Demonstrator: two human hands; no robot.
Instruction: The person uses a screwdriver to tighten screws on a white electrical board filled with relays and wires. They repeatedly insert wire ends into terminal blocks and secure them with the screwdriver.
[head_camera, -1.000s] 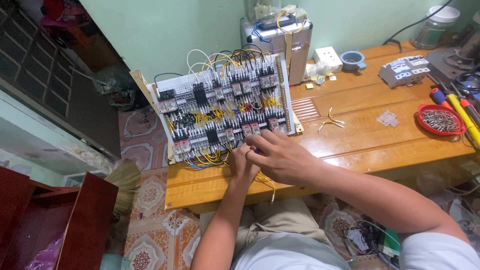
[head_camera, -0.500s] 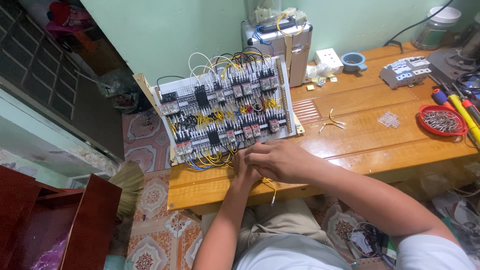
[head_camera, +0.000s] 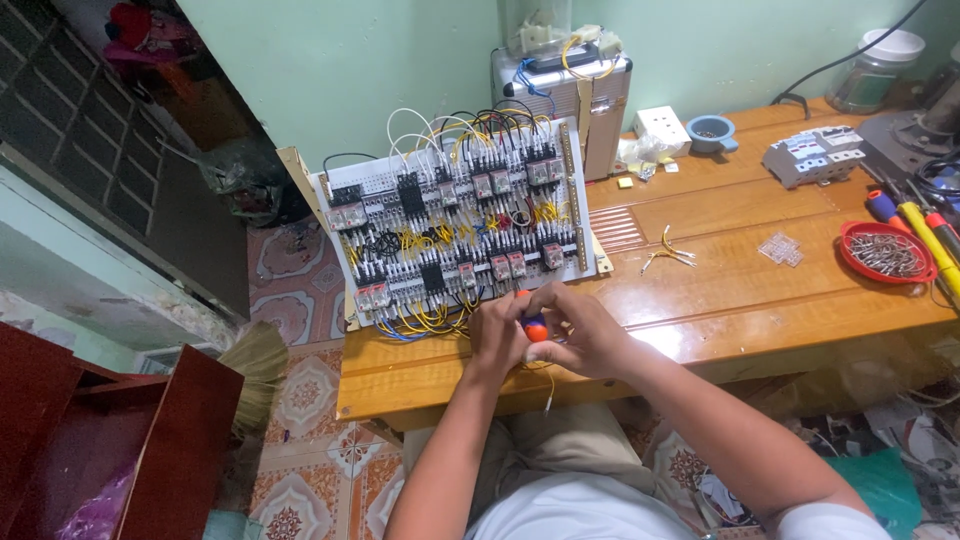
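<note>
Orange-and-blue screwdriver handle (head_camera: 536, 326): we hold it between both hands at the near edge of the wiring panel (head_camera: 455, 235), just in front of the lowest row of terminals. Our left hand (head_camera: 497, 335) curls about its left side; our right hand (head_camera: 585, 330) closes over it from the right, fingers pressed together around the handle. The tip is hidden behind the fingers, so we cannot tell which terminal it meets.

Step in hand, as we judge it: tightening or seating a wire at the panel's bottom row. The next move would call for a steady turn with the blade kept square in the screw, and the loose yellow wire (head_camera: 545, 385) hanging below our hands kept out of the way.

Panel: white board, propped up on the wooden table (head_camera: 760, 310), packed with rows of grey and black relays and contactors, threaded with yellow, black and white wires that loop over the top edge.

Also noted: red dish of small metal parts (head_camera: 886, 253) far right; grey breaker block (head_camera: 812, 155) behind it.
</note>
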